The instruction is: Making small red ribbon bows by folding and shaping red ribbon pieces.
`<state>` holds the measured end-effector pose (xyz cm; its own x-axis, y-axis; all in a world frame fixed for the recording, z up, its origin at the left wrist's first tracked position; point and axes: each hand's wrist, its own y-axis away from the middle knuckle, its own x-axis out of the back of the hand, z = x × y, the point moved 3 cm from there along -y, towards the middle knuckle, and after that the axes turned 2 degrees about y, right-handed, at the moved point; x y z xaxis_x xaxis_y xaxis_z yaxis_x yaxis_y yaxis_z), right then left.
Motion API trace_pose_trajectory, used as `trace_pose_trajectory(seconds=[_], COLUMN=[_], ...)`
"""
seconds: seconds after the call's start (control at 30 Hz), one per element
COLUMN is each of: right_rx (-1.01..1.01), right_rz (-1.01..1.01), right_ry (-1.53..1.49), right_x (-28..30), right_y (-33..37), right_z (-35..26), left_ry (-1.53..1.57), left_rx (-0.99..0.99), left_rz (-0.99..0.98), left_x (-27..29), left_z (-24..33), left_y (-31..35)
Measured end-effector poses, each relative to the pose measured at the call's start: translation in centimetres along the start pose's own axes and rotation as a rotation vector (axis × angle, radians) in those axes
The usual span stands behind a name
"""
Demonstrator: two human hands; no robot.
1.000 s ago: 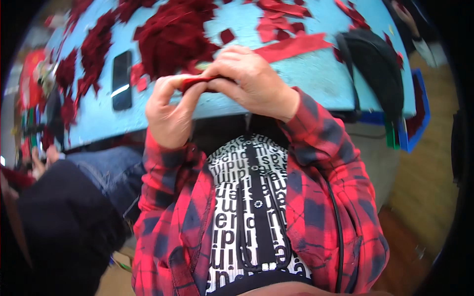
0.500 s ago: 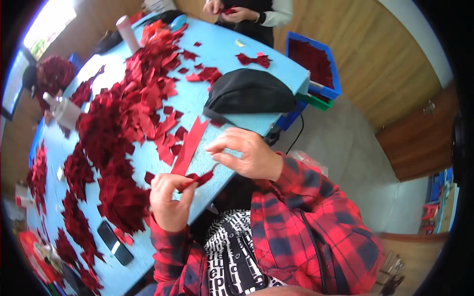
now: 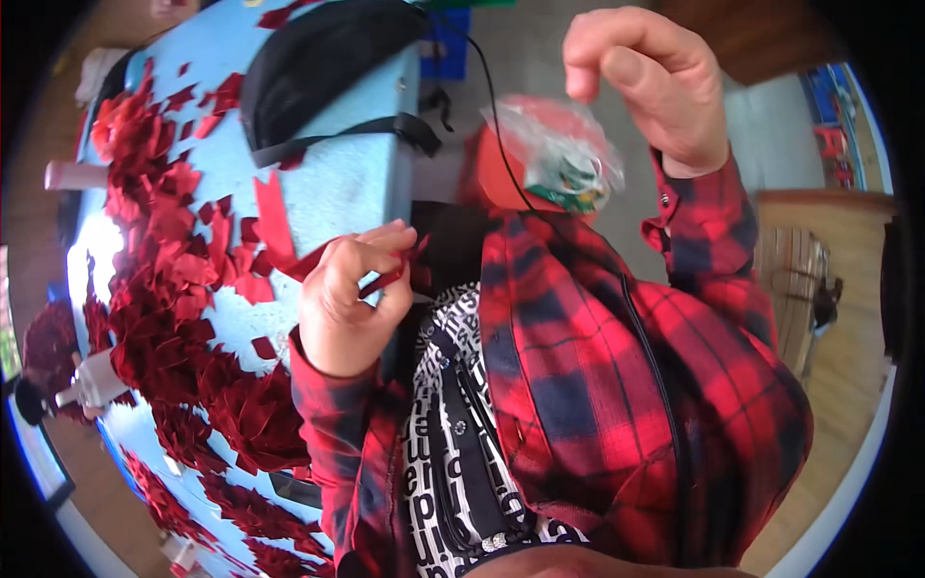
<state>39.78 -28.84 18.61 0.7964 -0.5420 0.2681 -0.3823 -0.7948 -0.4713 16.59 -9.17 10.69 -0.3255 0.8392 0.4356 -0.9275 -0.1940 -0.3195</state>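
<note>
My left hand (image 3: 352,299) is closed over the table's near edge, pinching a small folded piece of dark red fabric (image 3: 385,279) between thumb and fingers. A longer red fabric strip (image 3: 273,222) lies on the table just beyond that hand. Away to the right, my right hand (image 3: 660,91) is raised over the floor, thumb and fingers curled together. Whatever it pinches, if anything, is too small to make out. Many cut red fabric pieces (image 3: 193,260) are heaped to the left of my left hand, with ruffled dark red bunches (image 3: 255,409) nearer.
On the light blue table (image 3: 337,183) lies a black half-moon bag (image 3: 318,72) with a strap. A white squeeze bottle (image 3: 94,380) and a pink cylinder (image 3: 75,175) stand at left. Beside the table, a clear plastic bag (image 3: 568,164) rests on something red, and a black cable (image 3: 496,106) hangs.
My right hand has moved away from my left, out to the right and up. The left still pinches the red fabric. The view has swung right, and the other person's hands are out of sight.
</note>
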Motion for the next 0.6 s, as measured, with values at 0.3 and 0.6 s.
trace_pose_trajectory(seconds=[0.3,0.6], right_rx=[-0.738,-1.366], right_rz=[0.0,-0.001], right_ry=[0.505,0.273], right_x=[6.7,4.0], right_y=[11.0,23.0], right_z=[9.6,20.2], left_ry=[0.049,0.074], left_rx=[0.128,0.332], left_rz=[-0.163,-0.221], left_x=[-5.2,-15.7], left_z=[-1.9,-6.1], left_y=[-3.6,-7.9])
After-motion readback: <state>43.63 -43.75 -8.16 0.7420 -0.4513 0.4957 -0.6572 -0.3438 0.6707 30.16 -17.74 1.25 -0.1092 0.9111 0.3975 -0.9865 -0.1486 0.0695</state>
